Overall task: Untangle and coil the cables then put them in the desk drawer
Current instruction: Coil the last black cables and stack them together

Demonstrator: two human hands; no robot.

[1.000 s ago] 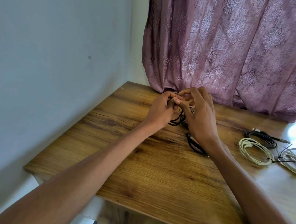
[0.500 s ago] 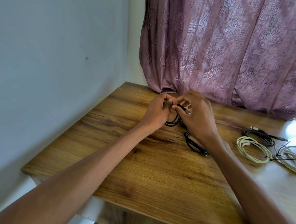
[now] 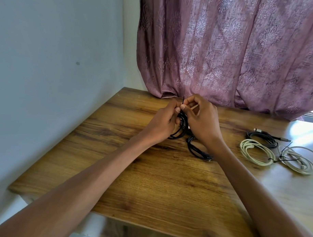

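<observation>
Both hands meet over the desk [image 3: 150, 180], the left hand [image 3: 162, 124] and the right hand [image 3: 201, 120] each with fingers curled, pinching the black cable [image 3: 181, 127], whose loops hang just below the fingertips. It looks light, limp and springy, so it is best pinched where the loops cross.

Left hand [image 3: 163, 122], right hand [image 3: 201, 120] meet, fingers curled, pinching.
</observation>
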